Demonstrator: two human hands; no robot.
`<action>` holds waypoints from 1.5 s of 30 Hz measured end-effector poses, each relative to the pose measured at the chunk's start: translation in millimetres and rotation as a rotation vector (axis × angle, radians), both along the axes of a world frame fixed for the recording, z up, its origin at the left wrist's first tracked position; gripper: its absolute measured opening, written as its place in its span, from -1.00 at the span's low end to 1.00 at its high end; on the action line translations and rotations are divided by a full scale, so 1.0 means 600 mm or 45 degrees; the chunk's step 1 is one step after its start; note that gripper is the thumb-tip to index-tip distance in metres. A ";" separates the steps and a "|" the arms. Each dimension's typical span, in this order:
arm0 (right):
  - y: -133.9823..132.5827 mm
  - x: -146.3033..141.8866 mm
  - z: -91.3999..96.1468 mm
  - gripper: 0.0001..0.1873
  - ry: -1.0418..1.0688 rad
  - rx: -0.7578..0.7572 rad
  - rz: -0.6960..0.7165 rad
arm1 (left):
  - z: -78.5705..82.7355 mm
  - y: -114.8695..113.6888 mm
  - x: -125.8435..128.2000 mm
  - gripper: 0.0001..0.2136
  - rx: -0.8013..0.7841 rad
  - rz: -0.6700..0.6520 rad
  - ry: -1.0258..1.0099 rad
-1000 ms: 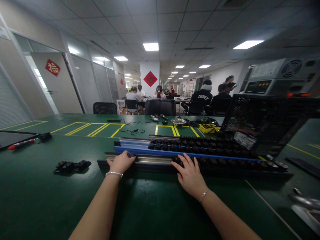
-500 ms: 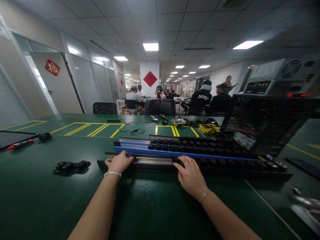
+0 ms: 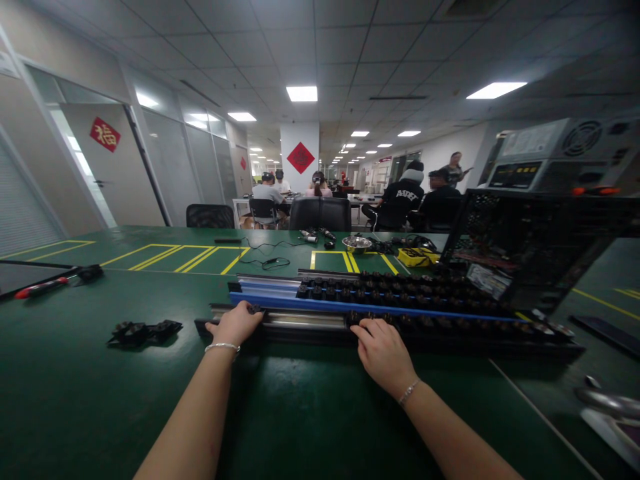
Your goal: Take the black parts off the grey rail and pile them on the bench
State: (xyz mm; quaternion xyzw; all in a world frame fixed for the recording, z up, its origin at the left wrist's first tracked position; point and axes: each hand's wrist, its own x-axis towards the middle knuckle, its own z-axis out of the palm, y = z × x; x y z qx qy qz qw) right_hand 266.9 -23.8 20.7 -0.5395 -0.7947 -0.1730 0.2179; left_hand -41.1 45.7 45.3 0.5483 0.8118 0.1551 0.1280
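A long black rail (image 3: pixel 303 337) with a shiny metal channel lies crosswise in front of me. Its right part carries a row of small black wheeled pieces (image 3: pixel 425 325). My left hand (image 3: pixel 235 327) is closed over the rail's left end, pinching a small black piece (image 3: pixel 255 309) at its fingertips. My right hand (image 3: pixel 384 350) curls against the rail's front side where the row begins, its fingertips touching the rail beside the leftmost pieces. Some of that contact is hidden. Behind runs a blue-edged rail (image 3: pixel 280 303) filled with similar pieces.
Several loose black pieces (image 3: pixel 144 332) lie to the left on the green table (image 3: pixel 115 413). An opened computer case (image 3: pixel 545 247) stands at the right. Farther back are a metal bowl (image 3: pixel 357 244), a yellow pouch (image 3: pixel 419 257) and cables (image 3: pixel 275 263). People sit beyond.
My left hand has shifted slightly left along the rail with the black piece. My right fingers have drawn down from the top of the pieces to the rail's front side.
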 end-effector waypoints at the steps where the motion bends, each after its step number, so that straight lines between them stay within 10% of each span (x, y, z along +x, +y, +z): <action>1: 0.000 0.000 0.000 -0.68 0.004 -0.009 0.004 | 0.000 0.000 -0.001 -0.62 -0.001 0.003 0.002; 45: 0.019 0.003 -0.016 -0.76 0.154 0.032 0.062 | -0.025 -0.013 -0.074 -0.57 0.220 0.059 0.244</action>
